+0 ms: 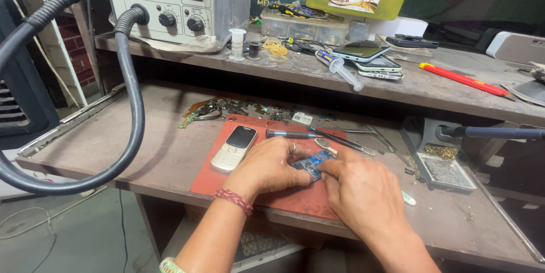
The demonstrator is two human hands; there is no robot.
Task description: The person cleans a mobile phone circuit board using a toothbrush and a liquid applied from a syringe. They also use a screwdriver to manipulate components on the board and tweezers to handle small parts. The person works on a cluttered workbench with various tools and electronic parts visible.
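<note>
My left hand [271,165] and my right hand [360,185] meet over a small blue circuit board [309,164] lying on a red work mat [207,179]. Fingers of both hands pinch the board's edges; most of it is hidden under them. The left wrist wears a red thread band and a ring shows on one finger. A silver keypad phone [233,147] lies on the mat just left of my left hand. A screwdriver [286,134] and tweezers [340,141] rest just beyond the hands.
A hot-air rework station [170,3] sits on the upper shelf, its black hose [133,108] looping down at left. The shelf also carries stacked phones [369,57], a syringe [345,72] and a red tool [462,79]. A soldering iron stand [440,165] is at right.
</note>
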